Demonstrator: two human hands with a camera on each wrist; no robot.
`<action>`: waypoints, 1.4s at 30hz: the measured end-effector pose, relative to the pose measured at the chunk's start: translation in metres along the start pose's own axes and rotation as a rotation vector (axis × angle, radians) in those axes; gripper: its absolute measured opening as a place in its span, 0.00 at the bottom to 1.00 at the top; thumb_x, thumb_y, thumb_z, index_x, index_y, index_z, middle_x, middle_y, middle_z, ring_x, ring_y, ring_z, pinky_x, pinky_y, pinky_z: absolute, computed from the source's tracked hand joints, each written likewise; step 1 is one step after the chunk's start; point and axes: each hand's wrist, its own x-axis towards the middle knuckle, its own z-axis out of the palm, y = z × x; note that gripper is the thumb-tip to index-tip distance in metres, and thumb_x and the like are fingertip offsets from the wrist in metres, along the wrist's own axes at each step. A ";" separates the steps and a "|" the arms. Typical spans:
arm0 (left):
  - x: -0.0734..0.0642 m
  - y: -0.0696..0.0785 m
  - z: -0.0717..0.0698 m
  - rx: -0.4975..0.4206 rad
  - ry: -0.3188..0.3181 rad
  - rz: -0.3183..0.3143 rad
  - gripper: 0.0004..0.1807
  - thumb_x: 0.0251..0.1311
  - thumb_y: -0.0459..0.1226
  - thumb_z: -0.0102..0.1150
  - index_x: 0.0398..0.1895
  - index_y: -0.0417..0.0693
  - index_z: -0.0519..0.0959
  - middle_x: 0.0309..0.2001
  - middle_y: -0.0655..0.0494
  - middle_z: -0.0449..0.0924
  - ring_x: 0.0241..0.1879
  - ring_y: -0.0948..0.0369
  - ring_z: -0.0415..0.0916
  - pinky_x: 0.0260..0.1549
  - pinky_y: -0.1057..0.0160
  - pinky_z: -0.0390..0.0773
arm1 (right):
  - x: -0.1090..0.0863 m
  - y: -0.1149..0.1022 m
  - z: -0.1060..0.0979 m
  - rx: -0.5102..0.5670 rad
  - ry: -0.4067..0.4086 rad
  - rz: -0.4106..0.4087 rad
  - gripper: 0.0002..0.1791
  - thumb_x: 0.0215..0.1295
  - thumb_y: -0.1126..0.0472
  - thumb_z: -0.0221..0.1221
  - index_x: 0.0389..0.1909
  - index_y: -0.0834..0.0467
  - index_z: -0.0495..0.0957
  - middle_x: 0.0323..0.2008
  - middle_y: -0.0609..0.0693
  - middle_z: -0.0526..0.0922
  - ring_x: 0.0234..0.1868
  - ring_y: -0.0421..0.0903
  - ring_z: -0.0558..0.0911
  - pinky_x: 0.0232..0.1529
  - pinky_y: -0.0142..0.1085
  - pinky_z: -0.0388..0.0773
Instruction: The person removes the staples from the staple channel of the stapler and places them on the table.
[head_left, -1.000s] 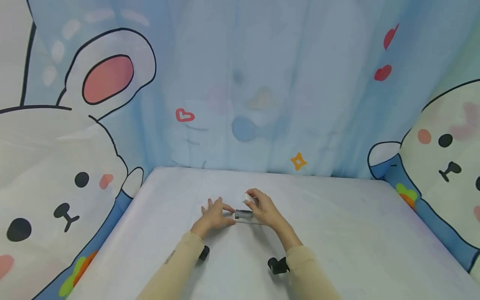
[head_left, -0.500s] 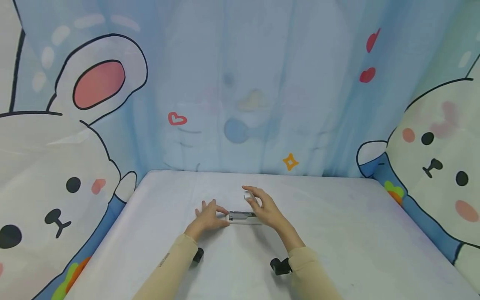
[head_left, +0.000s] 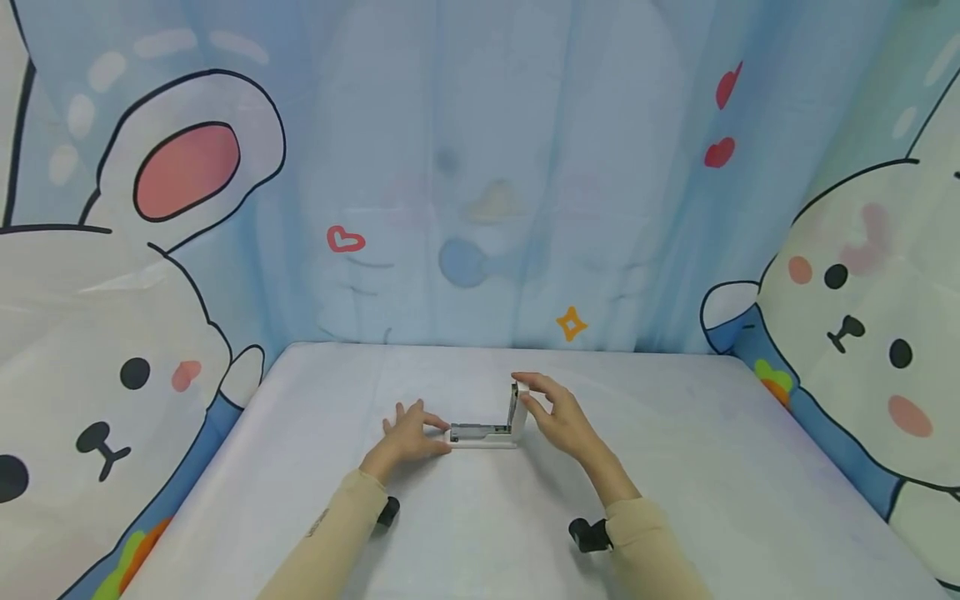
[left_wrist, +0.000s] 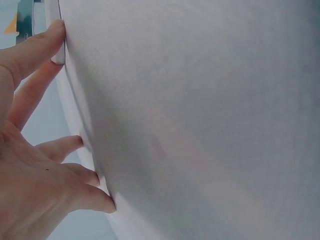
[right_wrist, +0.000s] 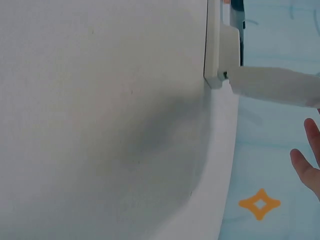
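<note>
A white stapler lies on the white table, its base pointing left-right and its grey metal staple track bare. The top cover stands almost upright from the right end. My left hand pinches the left end of the base between thumb and index finger. In the left wrist view, the other fingers of that hand are spread, beside the base end. My right hand holds the upper end of the raised cover with thumb and fingers. In the right wrist view, the cover juts out from the base.
The white-covered table extends on all sides of the stapler. A blue curtain with cartoon rabbits hangs behind and beside it. A black wrist camera sits under my right sleeve, and another under the left.
My right hand has swung the stapler's cover from leaning left over the track to nearly upright, moving rightward. The left hand stays at the base's left end. The head view has shifted slightly.
</note>
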 end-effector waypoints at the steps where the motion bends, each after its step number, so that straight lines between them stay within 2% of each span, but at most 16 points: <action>1: 0.000 0.000 0.000 -0.001 0.000 0.002 0.16 0.52 0.42 0.73 0.45 0.51 0.87 0.74 0.31 0.50 0.73 0.28 0.32 0.63 0.25 0.34 | -0.001 0.001 -0.002 -0.004 0.003 0.005 0.19 0.71 0.65 0.56 0.62 0.61 0.75 0.61 0.58 0.77 0.61 0.62 0.74 0.59 0.67 0.65; 11: -0.001 0.002 -0.002 -0.015 -0.003 0.000 0.15 0.52 0.42 0.74 0.44 0.51 0.87 0.74 0.31 0.49 0.73 0.29 0.31 0.64 0.26 0.34 | -0.014 0.014 -0.017 -0.065 0.074 0.048 0.19 0.69 0.67 0.58 0.60 0.62 0.76 0.58 0.60 0.79 0.56 0.63 0.78 0.56 0.63 0.71; 20: -0.003 0.002 -0.004 -0.027 0.002 -0.003 0.16 0.52 0.42 0.74 0.44 0.51 0.87 0.75 0.31 0.49 0.73 0.30 0.30 0.64 0.27 0.33 | -0.037 0.038 -0.026 -0.091 0.146 0.127 0.18 0.67 0.70 0.58 0.58 0.63 0.75 0.46 0.64 0.84 0.48 0.63 0.83 0.50 0.60 0.77; 27: 0.000 -0.001 -0.001 -0.024 -0.006 0.000 0.16 0.52 0.43 0.74 0.45 0.51 0.87 0.75 0.31 0.49 0.73 0.30 0.30 0.64 0.27 0.33 | -0.050 0.047 -0.028 -0.072 0.108 0.237 0.19 0.66 0.71 0.57 0.58 0.67 0.74 0.44 0.66 0.84 0.47 0.62 0.83 0.47 0.54 0.80; 33: 0.000 -0.002 -0.002 -0.031 0.001 0.002 0.15 0.52 0.42 0.74 0.44 0.52 0.88 0.75 0.32 0.49 0.73 0.30 0.30 0.64 0.26 0.32 | -0.047 0.042 -0.030 -0.137 0.018 0.324 0.22 0.67 0.67 0.58 0.60 0.69 0.71 0.54 0.69 0.78 0.53 0.66 0.79 0.53 0.57 0.76; 38: -0.001 -0.001 -0.002 -0.027 0.000 0.009 0.15 0.52 0.42 0.74 0.44 0.51 0.88 0.75 0.31 0.49 0.73 0.29 0.31 0.63 0.26 0.33 | -0.038 0.028 -0.028 -0.245 0.022 0.279 0.21 0.66 0.66 0.58 0.58 0.70 0.73 0.55 0.70 0.75 0.59 0.68 0.73 0.58 0.61 0.69; 42: -0.002 0.000 -0.002 -0.024 0.005 0.013 0.15 0.52 0.42 0.74 0.43 0.51 0.88 0.74 0.31 0.50 0.73 0.28 0.31 0.63 0.25 0.34 | -0.027 0.013 -0.023 -0.262 0.036 0.218 0.19 0.65 0.66 0.59 0.56 0.69 0.75 0.54 0.69 0.77 0.58 0.67 0.74 0.57 0.60 0.69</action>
